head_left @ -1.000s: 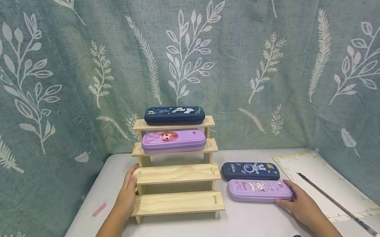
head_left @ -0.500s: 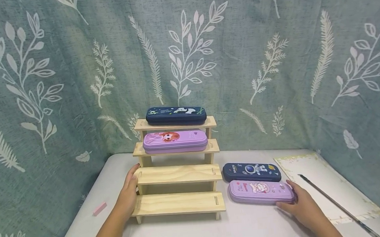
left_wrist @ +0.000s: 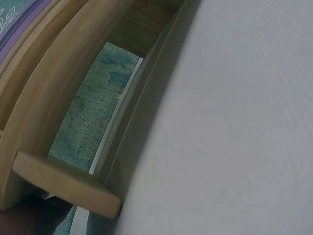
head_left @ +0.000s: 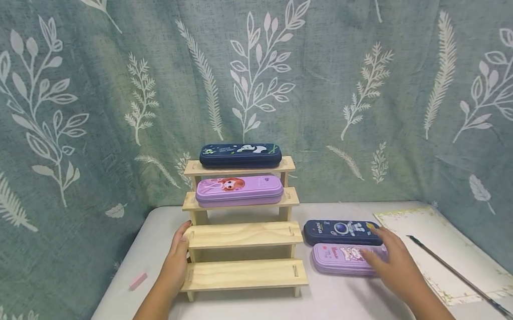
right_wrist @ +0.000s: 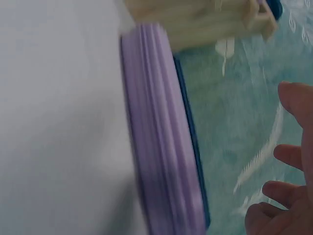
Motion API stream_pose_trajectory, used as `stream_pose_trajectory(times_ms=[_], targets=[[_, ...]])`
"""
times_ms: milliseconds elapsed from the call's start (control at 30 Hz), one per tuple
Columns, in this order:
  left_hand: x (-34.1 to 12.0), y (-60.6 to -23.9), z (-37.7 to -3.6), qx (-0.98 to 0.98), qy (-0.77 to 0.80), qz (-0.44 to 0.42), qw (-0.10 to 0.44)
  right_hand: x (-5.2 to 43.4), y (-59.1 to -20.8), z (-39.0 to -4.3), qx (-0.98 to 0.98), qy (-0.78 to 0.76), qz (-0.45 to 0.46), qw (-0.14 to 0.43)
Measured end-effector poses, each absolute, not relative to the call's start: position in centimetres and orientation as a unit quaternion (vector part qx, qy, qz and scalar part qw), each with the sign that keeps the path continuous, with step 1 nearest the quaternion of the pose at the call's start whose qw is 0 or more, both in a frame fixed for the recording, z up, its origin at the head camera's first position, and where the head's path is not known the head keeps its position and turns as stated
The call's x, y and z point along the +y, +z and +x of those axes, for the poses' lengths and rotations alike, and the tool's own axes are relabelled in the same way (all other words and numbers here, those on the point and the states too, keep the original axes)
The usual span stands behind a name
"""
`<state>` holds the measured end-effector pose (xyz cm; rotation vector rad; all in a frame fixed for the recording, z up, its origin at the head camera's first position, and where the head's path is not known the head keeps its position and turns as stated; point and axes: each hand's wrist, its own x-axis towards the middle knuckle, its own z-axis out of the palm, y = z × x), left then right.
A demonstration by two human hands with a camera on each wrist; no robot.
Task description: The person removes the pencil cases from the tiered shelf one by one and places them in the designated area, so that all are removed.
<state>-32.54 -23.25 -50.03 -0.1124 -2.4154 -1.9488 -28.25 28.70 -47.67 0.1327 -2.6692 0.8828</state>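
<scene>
Four pencil cases in view. Two lie on the upper steps of the wooden rack [head_left: 242, 241]; the blue case [head_left: 339, 231] and purple case [head_left: 343, 259] lie side by side on the table [head_left: 259, 315], just right of the rack. Right hand [head_left: 393, 267]: fingers spread and relaxed above the purple case's right end, gripping nothing. Left hand [head_left: 176, 264]: fingers straight, resting against the rack's left side, steadying it. Advice: close on the purple case across its width, lift level, keep the rack braced.
</scene>
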Motion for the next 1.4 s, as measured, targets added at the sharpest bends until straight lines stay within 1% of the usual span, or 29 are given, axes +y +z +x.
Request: stream_pose_trajectory(times_ms=[100,300,633,967,1200,1400], targets=[[-23.2,-50.1,-32.5,-0.778,-0.627,-0.036,0.018,26.8,-46.7,-28.5,-0.935,0.313,0.076,0.149],[-23.1,-50.0,-32.5,-0.78,-0.624,-0.033,0.02,23.2,-45.1,-29.6,-0.934,0.292,0.143,0.148],[-23.0,-49.9,-32.6,-0.783,-0.621,-0.028,0.021,17.3,-41.0,-31.1,-0.938,0.249,0.204,0.128],[-23.0,-50.0,-32.7,-0.776,-0.629,-0.034,0.02,13.2,-37.6,-33.5,-0.946,0.213,0.216,0.109],[-23.1,-50.3,-32.8,-0.774,-0.631,-0.039,0.022,11.1,-36.3,-35.2,-0.941,0.214,0.223,0.138],[-23.3,-50.3,-32.6,-0.78,-0.624,-0.035,0.022,9.4,-35.9,-36.5,-0.929,0.248,0.222,0.163]])
